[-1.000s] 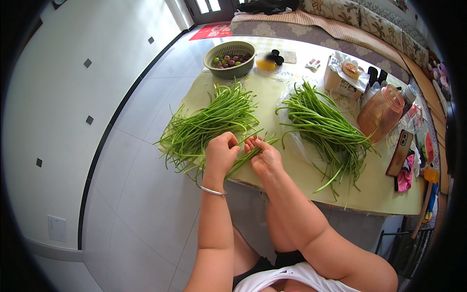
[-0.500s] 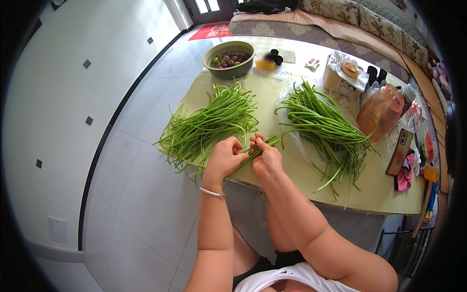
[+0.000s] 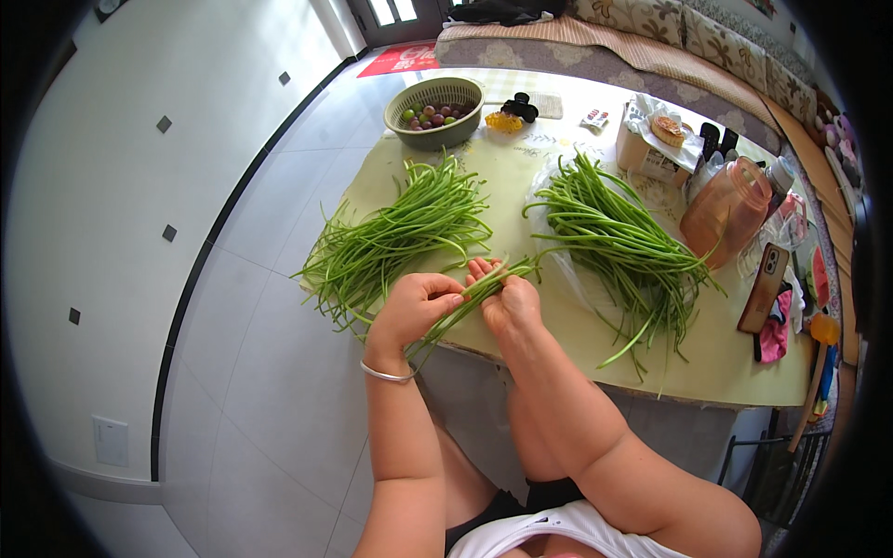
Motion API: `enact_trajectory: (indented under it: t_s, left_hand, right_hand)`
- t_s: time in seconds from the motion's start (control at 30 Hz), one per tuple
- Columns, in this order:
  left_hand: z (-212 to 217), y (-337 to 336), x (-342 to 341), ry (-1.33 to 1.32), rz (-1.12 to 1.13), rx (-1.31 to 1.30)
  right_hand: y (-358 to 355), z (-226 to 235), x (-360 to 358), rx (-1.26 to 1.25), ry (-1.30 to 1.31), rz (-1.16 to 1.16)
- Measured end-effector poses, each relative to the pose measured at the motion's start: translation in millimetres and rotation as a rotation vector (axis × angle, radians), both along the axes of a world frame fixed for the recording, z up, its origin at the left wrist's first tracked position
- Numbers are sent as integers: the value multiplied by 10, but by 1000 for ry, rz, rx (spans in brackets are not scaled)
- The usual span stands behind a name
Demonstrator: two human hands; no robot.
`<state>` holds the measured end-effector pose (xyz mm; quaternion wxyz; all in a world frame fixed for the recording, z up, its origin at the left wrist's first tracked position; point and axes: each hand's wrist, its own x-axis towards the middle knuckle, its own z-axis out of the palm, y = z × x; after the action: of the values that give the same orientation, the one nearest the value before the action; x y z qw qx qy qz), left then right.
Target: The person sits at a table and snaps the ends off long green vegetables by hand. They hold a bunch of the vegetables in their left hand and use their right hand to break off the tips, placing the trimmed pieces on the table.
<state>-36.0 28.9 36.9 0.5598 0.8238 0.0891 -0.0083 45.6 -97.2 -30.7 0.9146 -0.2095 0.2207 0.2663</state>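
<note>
My left hand [image 3: 420,302] is closed around a small bunch of long green vegetable stems [image 3: 481,289] above the table's near edge, thumb on the stems. Beside it, my right hand [image 3: 510,299] is turned palm up, with the same bunch passing across its fingers and under its thumb. The lower ends of the bunch hang below my left hand. Beyond my left hand lies a loose, tangled pile of green stems [image 3: 409,223]. A second, more aligned heap of green stems [image 3: 621,246] rests on a clear plastic bag [image 3: 566,279] to the right.
At the back stand a colander of grapes [image 3: 435,104], a yellow and black hair clip [image 3: 512,113] and a box with a round pastry [image 3: 666,130]. On the right are an orange-pink plastic jar [image 3: 730,212] and a phone [image 3: 763,288]. A patterned sofa [image 3: 595,56] borders the far side.
My left hand has moved slightly left and down along the bunch. The right hand's fingers have loosened and spread under the stems. The piles stay put.
</note>
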Motion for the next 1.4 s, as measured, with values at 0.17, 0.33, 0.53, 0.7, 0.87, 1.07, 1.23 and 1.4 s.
enact_trajectory:
  t_s: [0.17, 0.33, 0.53, 0.7, 0.87, 1.07, 1.23, 1.4]
  left_hand:
    - [-82, 2, 28, -15, 100, 160]
    - [-149, -43, 75, 1, 108, 228]
    - [-241, -47, 209, -200, 377, 473]
    - [-527, 65, 270, -197, 492, 852]
    - [-543, 28, 306, -183, 506, 792]
    - [-307, -107, 272, -221, 368, 374]
    - [-306, -117, 251, -294, 304, 400]
    - [-531, 1, 342, -403, 654, 951]
  right_hand:
    - [-29, 8, 34, 111, 40, 45]
    - [11, -69, 37, 58, -36, 84]
    - [22, -74, 15, -21, 29, 44]
    - [7, -24, 1, 23, 19, 47]
    - [3, -3, -11, 6, 10, 71]
    - [21, -49, 34, -1, 49, 22]
    - [5, -34, 7, -1, -9, 106]
    - [-23, 9, -5, 4, 16, 121]
